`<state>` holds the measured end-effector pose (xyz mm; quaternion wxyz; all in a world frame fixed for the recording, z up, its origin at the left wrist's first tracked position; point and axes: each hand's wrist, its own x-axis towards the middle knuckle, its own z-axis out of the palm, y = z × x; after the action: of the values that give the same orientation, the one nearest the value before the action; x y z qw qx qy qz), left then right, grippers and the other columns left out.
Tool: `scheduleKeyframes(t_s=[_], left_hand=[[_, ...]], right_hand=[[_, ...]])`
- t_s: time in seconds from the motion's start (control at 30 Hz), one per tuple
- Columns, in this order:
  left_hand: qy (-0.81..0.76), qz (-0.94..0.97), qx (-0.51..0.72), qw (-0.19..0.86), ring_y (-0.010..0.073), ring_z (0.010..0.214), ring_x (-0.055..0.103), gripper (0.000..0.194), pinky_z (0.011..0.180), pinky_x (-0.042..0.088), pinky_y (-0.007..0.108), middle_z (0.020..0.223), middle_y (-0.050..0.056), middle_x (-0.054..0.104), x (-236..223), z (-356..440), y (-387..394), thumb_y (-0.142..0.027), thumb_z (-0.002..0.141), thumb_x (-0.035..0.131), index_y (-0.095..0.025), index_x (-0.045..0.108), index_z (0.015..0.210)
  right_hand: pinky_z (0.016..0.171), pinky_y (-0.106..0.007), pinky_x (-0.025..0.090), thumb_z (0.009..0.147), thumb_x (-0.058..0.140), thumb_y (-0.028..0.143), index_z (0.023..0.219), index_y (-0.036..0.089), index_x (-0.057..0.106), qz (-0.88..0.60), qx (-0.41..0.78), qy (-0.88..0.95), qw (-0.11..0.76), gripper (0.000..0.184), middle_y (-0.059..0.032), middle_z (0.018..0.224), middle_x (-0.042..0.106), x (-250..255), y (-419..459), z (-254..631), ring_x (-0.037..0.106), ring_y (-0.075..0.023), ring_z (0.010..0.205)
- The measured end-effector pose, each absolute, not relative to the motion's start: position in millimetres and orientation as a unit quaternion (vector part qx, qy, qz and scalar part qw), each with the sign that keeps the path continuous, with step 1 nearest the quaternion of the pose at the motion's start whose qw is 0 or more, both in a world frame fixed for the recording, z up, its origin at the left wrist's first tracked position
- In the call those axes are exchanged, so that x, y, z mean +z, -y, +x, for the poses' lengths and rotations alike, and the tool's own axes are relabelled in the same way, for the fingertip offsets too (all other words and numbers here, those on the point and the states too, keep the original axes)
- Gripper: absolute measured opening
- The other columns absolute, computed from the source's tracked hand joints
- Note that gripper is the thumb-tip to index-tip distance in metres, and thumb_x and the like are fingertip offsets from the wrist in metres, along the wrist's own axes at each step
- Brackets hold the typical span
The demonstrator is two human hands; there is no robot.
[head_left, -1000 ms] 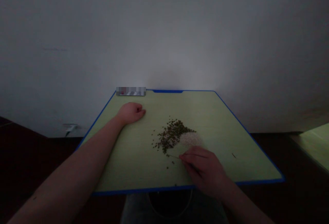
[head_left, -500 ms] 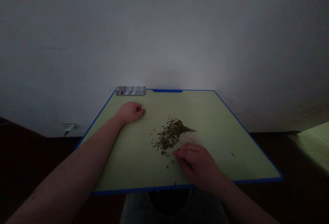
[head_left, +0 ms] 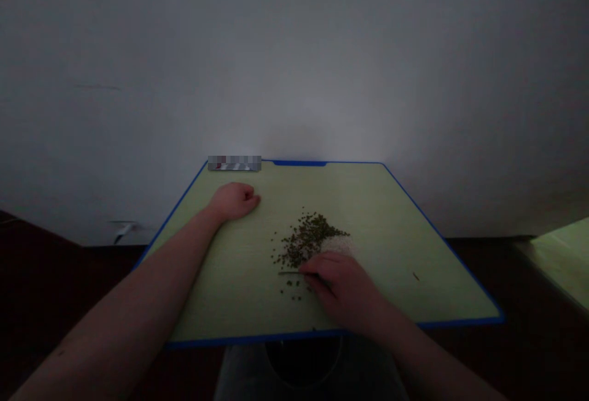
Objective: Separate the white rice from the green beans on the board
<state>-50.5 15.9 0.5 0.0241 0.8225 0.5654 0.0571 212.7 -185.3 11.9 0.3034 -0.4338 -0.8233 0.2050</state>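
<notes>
The right hand, pinching a thin stick between its fingertips, has slid left to the small green beans (rice lies alongside); the left hand rests loosely curled, holding nothing.

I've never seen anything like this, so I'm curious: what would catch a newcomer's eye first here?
Your eye would probably go first to the scattered heap of small dark green grains in the middle of the pale green, blue-edged board, with a small white pile against its right side. Just below, the right hand holds a thin pointed sliver near the heap's lower edge, while the curled left hand rests farther up the board.
</notes>
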Motion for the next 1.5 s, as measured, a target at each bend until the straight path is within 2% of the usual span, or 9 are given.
scheduleKeyframes(t_s=[0.23, 0.47, 0.63, 0.83, 1.1, 1.27, 1.5], left_hand=[[-0.576, 0.815, 0.057, 0.029, 0.0197, 0.061, 0.051, 0.039, 0.057, 0.029, 0.033, 0.06, 0.005, 0.056, 1.6, -50.5, -15.0, -0.052, 0.084, 0.043, -0.022, 0.056, 0.063], [-0.574, 0.817, 0.057, 0.025, 0.0198, 0.061, 0.05, 0.04, 0.057, 0.028, 0.033, 0.06, 0.005, 0.055, 1.2, -50.2, -15.7, -0.053, 0.084, 0.043, -0.022, 0.054, 0.062], [-0.577, 0.815, 0.054, 0.021, 0.0205, 0.063, 0.053, 0.039, 0.058, 0.029, 0.033, 0.063, 0.006, 0.059, 1.9, -49.7, -15.3, -0.052, 0.085, 0.043, -0.022, 0.056, 0.064], [-0.576, 0.815, 0.058, 0.033, 0.0196, 0.061, 0.05, 0.038, 0.057, 0.028, 0.033, 0.062, 0.005, 0.058, 4.2, -48.9, -13.7, -0.051, 0.084, 0.044, -0.021, 0.055, 0.063], [-0.564, 0.822, 0.072, 0.027, 0.0179, 0.059, 0.047, 0.037, 0.056, 0.027, 0.033, 0.061, 0.004, 0.057, 1.0, -50.9, -15.2, -0.05, 0.083, 0.044, -0.021, 0.053, 0.061], [-0.564, 0.823, 0.068, 0.028, 0.0177, 0.058, 0.046, 0.037, 0.056, 0.026, 0.033, 0.059, 0.004, 0.054, 1.2, -50.8, -15.6, -0.05, 0.083, 0.044, -0.022, 0.051, 0.06], [-0.57, 0.819, 0.067, 0.025, 0.0186, 0.059, 0.046, 0.037, 0.056, 0.027, 0.033, 0.059, 0.004, 0.054, 1.2, -49.9, -16.0, -0.05, 0.083, 0.044, -0.022, 0.053, 0.061]], right_hand=[[0.08, -0.032, 0.052, 0.086, 0.058, 0.008, 0.098, 0.021, 0.073, -0.446, 0.226, 0.825, 0.263, 0.023, -0.0038, 0.095, 0.076, 19.5, 181.6, 203.2, 0.069, -0.0197, 0.088], [0.087, -0.033, 0.051, 0.088, 0.057, 0.006, 0.114, 0.019, 0.073, -0.45, 0.223, 0.844, 0.187, 0.034, -0.007, 0.108, 0.076, 28.9, 170.8, 192.0, 0.069, -0.0211, 0.097], [0.087, -0.032, 0.05, 0.085, 0.056, 0.003, 0.116, 0.021, 0.073, -0.434, 0.223, 0.858, 0.159, 0.039, -0.0061, 0.107, 0.075, 31.9, 167.6, 190.0, 0.069, -0.0203, 0.097], [0.082, -0.031, 0.05, 0.087, 0.055, 0.004, 0.113, 0.02, 0.074, -0.441, 0.242, 0.853, 0.136, 0.036, -0.0065, 0.103, 0.075, 32.4, 174.3, 195.5, 0.068, -0.0203, 0.093], [0.087, -0.03, 0.049, 0.089, 0.054, 0.006, 0.113, 0.02, 0.074, -0.468, 0.303, 0.818, 0.141, 0.035, -0.0061, 0.105, 0.075, 33.5, 195.1, 210.9, 0.068, -0.0196, 0.097], [0.092, -0.035, 0.051, 0.091, 0.053, 0.009, 0.12, 0.017, 0.072, -0.479, 0.305, 0.809, 0.153, 0.035, -0.0093, 0.113, 0.074, 27.1, 201.6, 217.4, 0.068, -0.0224, 0.103], [0.093, -0.036, 0.052, 0.092, 0.05, 0.01, 0.12, 0.015, 0.071, -0.486, 0.303, 0.797, 0.191, 0.035, -0.0101, 0.112, 0.074, 23.3, 202.3, 225.5, 0.068, -0.0217, 0.102]])
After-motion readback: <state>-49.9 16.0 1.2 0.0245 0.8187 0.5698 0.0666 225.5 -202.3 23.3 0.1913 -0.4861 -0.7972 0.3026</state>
